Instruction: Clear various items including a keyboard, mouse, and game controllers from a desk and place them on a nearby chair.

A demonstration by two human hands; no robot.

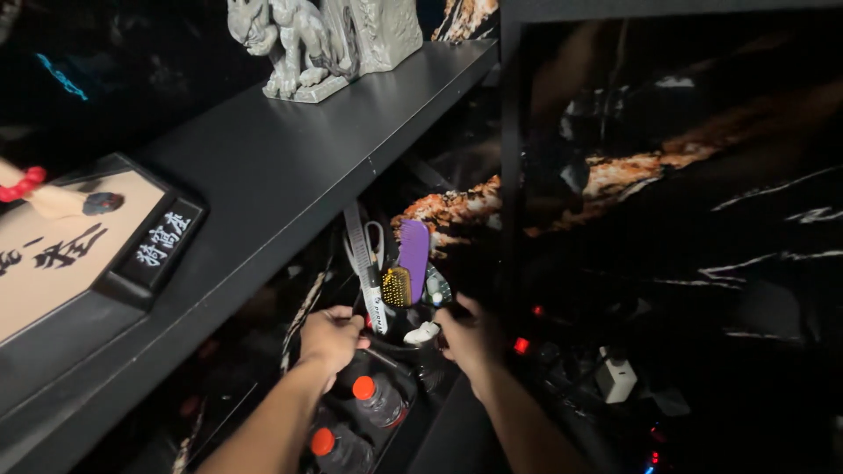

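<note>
Hands: L grip (332,337) & R grip (468,335) clenched on dark holder (406,341) betw. them.

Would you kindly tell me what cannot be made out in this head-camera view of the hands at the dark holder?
- Dark holder: its shape and rim are lost in shadow between the left hand and right hand.
- Fingers of both hands: they curl around the holder, so the grip is hidden.
- Purple brush: its lower end is hidden among the other tools.
- Orange-capped bottles: the lower one is partly covered by the left forearm.
- Grey figurine: cut off by the top edge.
</note>
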